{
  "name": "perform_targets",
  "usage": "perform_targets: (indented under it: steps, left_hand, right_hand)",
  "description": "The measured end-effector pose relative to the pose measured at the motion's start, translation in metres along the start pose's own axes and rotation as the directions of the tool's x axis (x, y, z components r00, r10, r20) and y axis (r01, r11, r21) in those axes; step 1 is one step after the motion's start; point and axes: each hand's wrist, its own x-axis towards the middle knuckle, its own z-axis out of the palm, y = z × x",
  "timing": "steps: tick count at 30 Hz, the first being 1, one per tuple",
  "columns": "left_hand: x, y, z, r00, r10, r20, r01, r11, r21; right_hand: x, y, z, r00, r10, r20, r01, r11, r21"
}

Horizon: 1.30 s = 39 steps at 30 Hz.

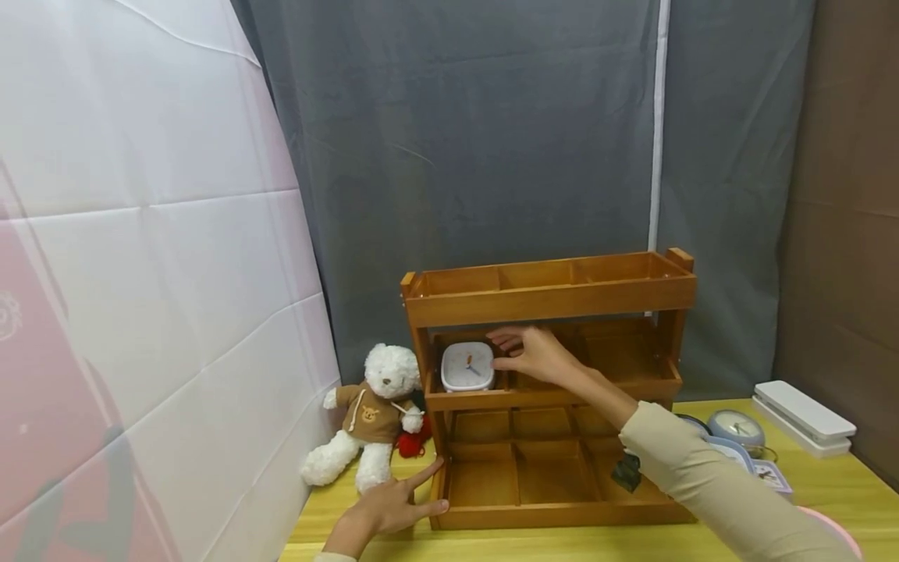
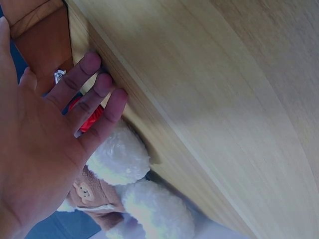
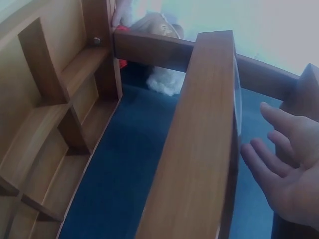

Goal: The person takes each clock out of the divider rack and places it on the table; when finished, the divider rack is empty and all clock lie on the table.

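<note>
A white, rounded-square clock (image 1: 467,367) stands in the left compartment of the middle tier of a brown wooden rack (image 1: 555,300). Just right of the clock is my right hand (image 1: 534,355), thumb and fingers spread apart; in the head view its thumb tip is close to the clock's edge. From the right wrist view, the right hand (image 3: 294,164) holds nothing, and a thin pale edge of the clock (image 3: 238,94) shows behind the wooden board. My left hand (image 1: 386,507) rests extended fingers against the rack's lower left side. Its fingers look straight in the left wrist view.
A white teddy bear (image 1: 375,414) in a brown hoodie sits left of the rack, with something red (image 1: 413,441) beside it. On the right lie a round grey clock (image 1: 736,428), other clock-like items (image 1: 771,474) and a white box-shaped object (image 1: 804,414).
</note>
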Motion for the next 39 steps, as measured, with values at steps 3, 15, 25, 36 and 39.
perform_targets:
  steps: [3,15,25,36,39]
  left_hand:
    - [0.001,0.000,0.001,1.000,0.003,0.002,-0.003,1.000,-0.006]
    - [0.004,0.002,0.005,1.000,0.010,0.001,-0.010,1.000,-0.006]
    - [0.006,0.003,0.005,1.000,0.007,0.001,-0.007,1.000,-0.007]
    - [0.009,0.005,0.005,1.000,0.020,0.003,-0.020,1.000,0.010]
    - [0.010,0.006,0.005,1.000,0.019,0.005,-0.019,1.000,0.006]
  right_hand:
    - [0.007,-0.001,0.006,0.999,0.042,0.015,-0.042,0.999,-0.021]
    - [0.023,-0.010,0.022,0.993,0.102,0.061,-0.096,0.992,-0.086]
    - [0.031,-0.019,0.022,0.953,0.232,0.194,-0.187,0.956,-0.224]
    - [0.022,-0.009,0.028,0.993,0.062,0.104,-0.040,0.978,-0.204]
    - [0.018,-0.007,0.027,0.997,-0.037,0.075,0.048,0.986,-0.160]
